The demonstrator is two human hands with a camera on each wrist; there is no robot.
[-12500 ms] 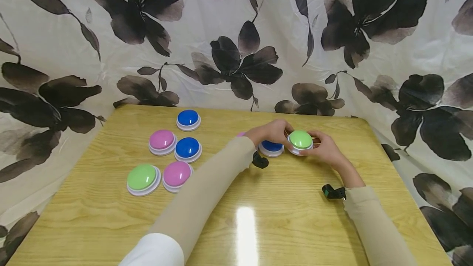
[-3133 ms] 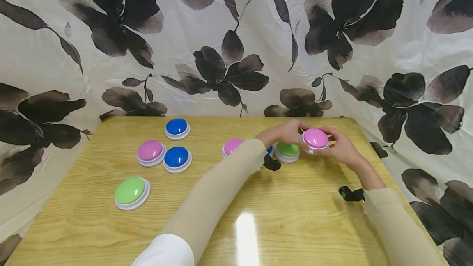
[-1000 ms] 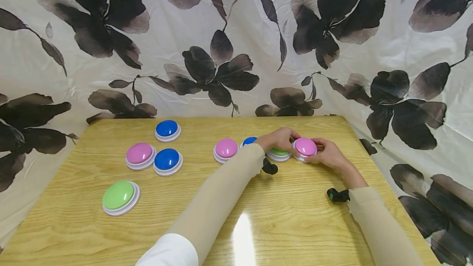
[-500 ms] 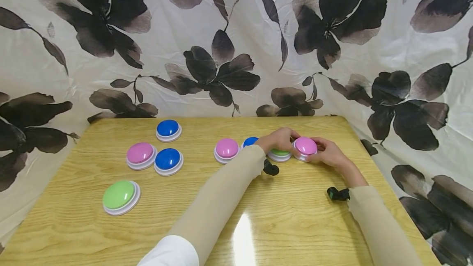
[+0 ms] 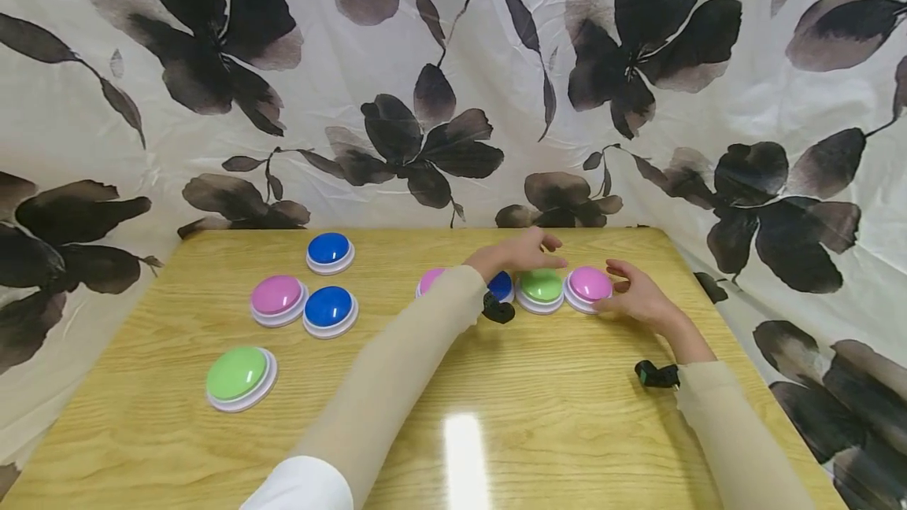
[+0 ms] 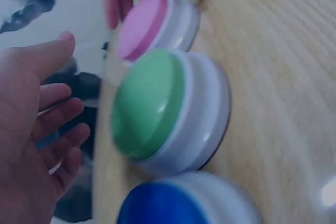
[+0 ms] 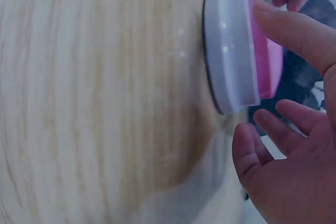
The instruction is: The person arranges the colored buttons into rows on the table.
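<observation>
On the right of the table, a pink push button with a white base stands at the end of a row. Beside it come a green button, a blue button and a pink button, the last partly hidden by the left sleeve. My left hand hovers behind the green button, fingers relaxed and holding nothing. In the left wrist view its fingers are apart from the buttons. My right hand lies just right of the end pink button, fingers spread; in the right wrist view the thumb overlaps its pink dome.
At the left of the wooden table stand a far blue button, a pink button, another blue button and a green button. A floral cloth hangs behind the table.
The green button, then a pink one from the left group, were added to the right-hand row. Since half a second ago, both hands have released the end pink button; the left moved left.
</observation>
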